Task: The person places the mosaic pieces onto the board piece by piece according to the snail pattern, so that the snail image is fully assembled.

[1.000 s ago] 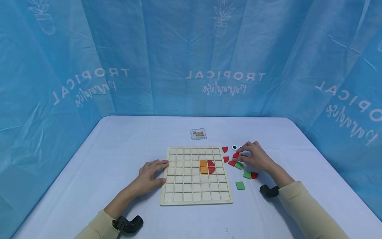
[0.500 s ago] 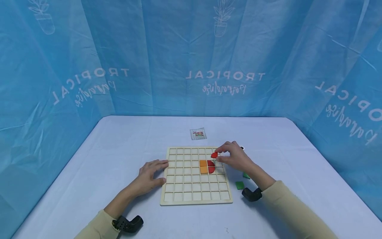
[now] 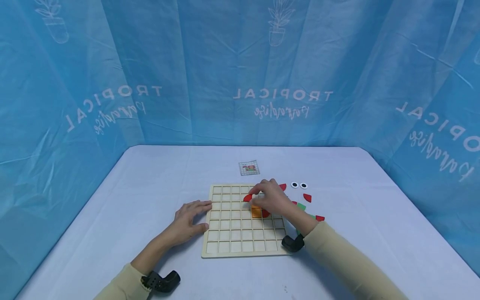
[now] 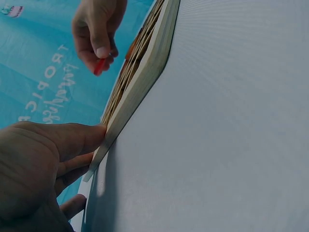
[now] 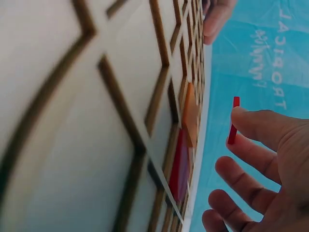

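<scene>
My right hand [image 3: 273,197] pinches a red quarter-circle tile [image 3: 247,198] between thumb and index finger, above the wooden grid board [image 3: 224,236]. In the right wrist view the red tile [image 5: 233,121] stands edge-on in the pinch, apart from the board, other fingers loosely bent. Orange square tiles [image 3: 256,213] and a red tile [image 3: 266,213] lie in the grid, partly hidden under this hand. My left hand [image 3: 188,222] rests at the board's left edge, fingers extended. The left wrist view shows its thumb [image 4: 87,137] against the board's side.
Right of the board lie loose red tiles [image 3: 307,198], green tiles [image 3: 301,206] and two black-and-white eye pieces [image 3: 294,185], some hidden by the right arm. A small picture card [image 3: 249,168] with a grid lies behind the board. A blue curtain [image 3: 210,62] surrounds the white table [image 3: 165,171].
My right hand has picked up a red quarter-circle tile from the loose pieces and carried it left over the board, past the orange tiles. The left hand has stayed at the board's edge.
</scene>
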The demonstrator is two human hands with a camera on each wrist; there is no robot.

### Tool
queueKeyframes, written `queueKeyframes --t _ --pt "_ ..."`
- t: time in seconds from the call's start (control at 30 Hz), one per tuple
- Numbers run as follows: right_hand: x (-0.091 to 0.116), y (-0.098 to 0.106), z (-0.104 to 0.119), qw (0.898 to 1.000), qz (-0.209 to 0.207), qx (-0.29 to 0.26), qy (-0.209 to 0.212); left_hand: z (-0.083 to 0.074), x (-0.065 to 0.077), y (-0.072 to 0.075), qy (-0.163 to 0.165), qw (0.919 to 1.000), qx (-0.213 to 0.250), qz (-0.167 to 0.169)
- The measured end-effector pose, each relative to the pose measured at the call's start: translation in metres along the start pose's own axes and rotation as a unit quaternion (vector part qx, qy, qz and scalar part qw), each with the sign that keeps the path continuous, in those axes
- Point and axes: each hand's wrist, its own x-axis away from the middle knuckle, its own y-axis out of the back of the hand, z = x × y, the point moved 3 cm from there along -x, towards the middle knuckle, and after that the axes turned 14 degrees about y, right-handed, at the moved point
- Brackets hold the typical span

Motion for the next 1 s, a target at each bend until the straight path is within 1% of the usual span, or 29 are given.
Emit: queueKeyframes --t 0.17,0.43,0.73,1.0 --pt "-0.004 -0.007 0.003 1.000 0.013 0.004 -0.001 -0.001 0.000 0.000 0.002 1.0000 0.000 -0.002" --pt "-0.006 -0.015 0.001 0.999 0.040 0.031 0.020 0.000 0.000 0.000 0.001 1.0000 -0.001 -0.004" --pt "-0.005 -0.016 0.003 0.996 0.040 0.065 0.054 0.000 0.000 0.000 0.005 1.0000 -0.005 -0.004" --pt "-0.003 -0.016 0.004 0.995 0.039 0.071 0.053 0.000 0.000 0.000 -0.002 1.0000 -0.005 -0.004"
